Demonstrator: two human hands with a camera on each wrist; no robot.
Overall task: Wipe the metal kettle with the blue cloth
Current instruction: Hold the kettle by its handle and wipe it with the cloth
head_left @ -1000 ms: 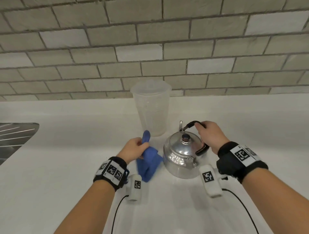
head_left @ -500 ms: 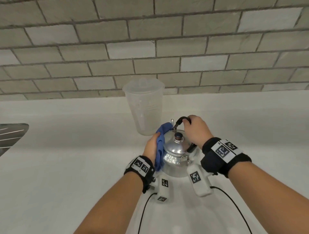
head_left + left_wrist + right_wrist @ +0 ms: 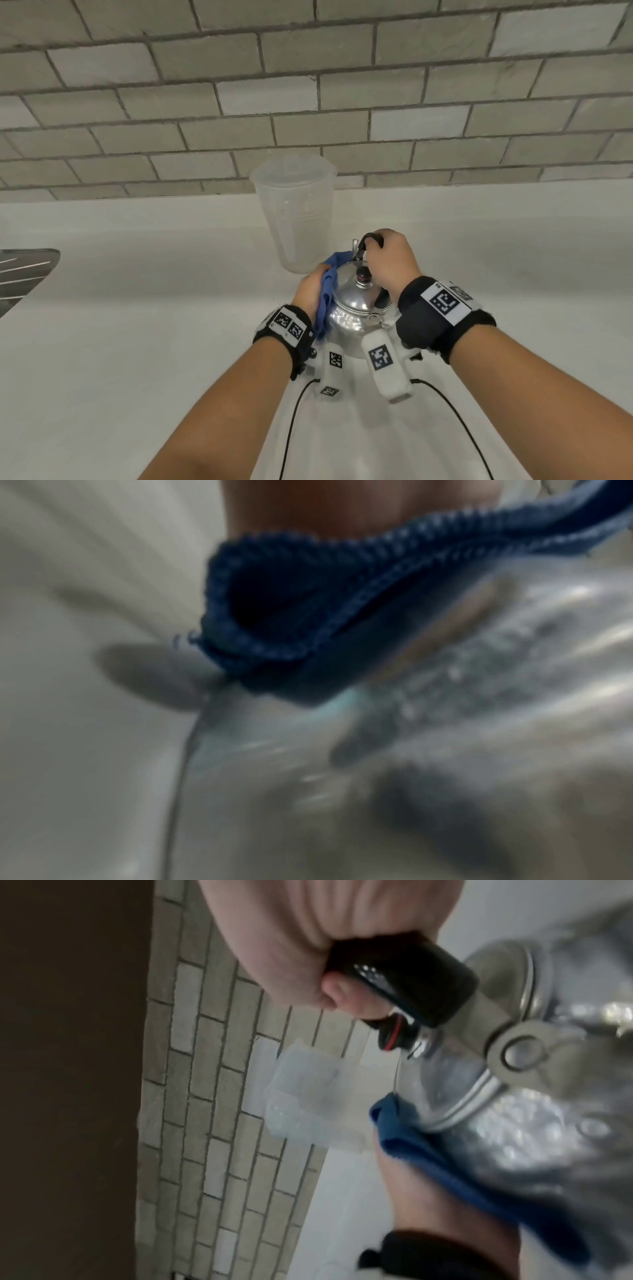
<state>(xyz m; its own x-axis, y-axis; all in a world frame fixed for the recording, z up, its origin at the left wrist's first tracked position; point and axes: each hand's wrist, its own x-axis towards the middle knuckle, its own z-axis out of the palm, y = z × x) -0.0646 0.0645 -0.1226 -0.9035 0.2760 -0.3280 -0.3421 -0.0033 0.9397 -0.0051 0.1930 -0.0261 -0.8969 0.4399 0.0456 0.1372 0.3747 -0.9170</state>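
Observation:
A shiny metal kettle (image 3: 352,308) with a dark lid knob stands on the white counter, also blurred at the right of the left wrist view as the kettle (image 3: 514,696) and of the right wrist view as the kettle (image 3: 534,1123). My right hand (image 3: 388,260) grips its black handle (image 3: 404,980) from above. My left hand (image 3: 310,287) presses the blue cloth (image 3: 327,294) flat against the kettle's left side. The cloth (image 3: 308,615) hangs folded below my palm, and the cloth (image 3: 428,1156) lies between hand and metal. My left fingers are hidden behind the cloth.
A tall translucent plastic jug (image 3: 296,216) stands just behind the kettle, against the grey brick wall (image 3: 308,102). A steel sink drainer (image 3: 24,274) shows at the left edge. Two black cables (image 3: 291,428) run back from my wrists over the white counter (image 3: 137,342).
My left hand carried the blue cloth from the counter beside the kettle onto the kettle's left side and now presses it there. The right hand kept its grip on the handle.

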